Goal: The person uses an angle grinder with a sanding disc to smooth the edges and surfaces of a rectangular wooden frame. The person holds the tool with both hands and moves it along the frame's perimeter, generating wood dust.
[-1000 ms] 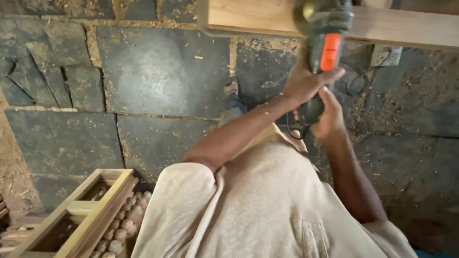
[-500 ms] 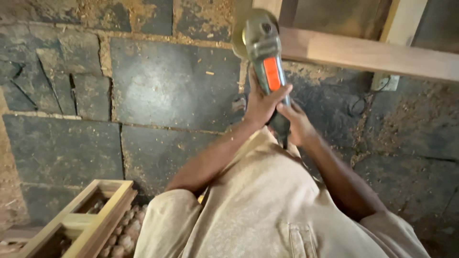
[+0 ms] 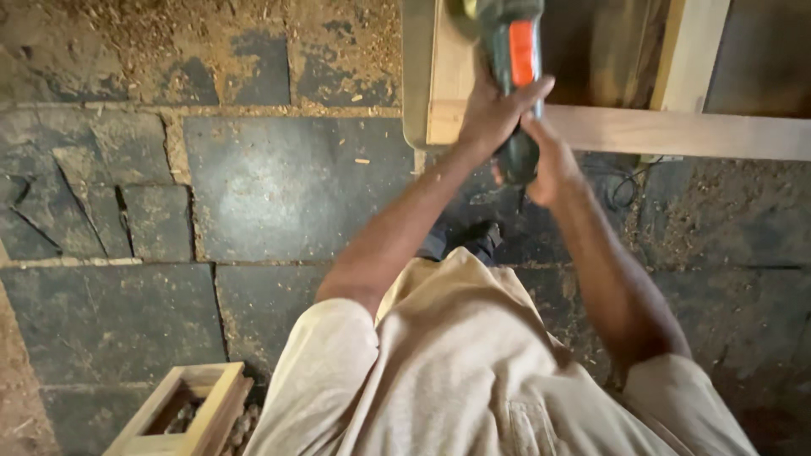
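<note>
Pretty much everything is crowded up against the wooden frame: both hands sit right at its near rail, the left hand and right hand wrapped around the angle grinder, which blocks the frame's left corner. Left of the frame it's just wide open stone floor with sawdust. A cable lies just below the rail, and a small wooden box sits well away toward the bottom left.

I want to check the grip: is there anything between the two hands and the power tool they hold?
Nothing visible. The left hand wraps the green and orange power tool at mid-body, and the right hand holds its dark rear end directly. The tool's head sits over the wooden frame.
</note>
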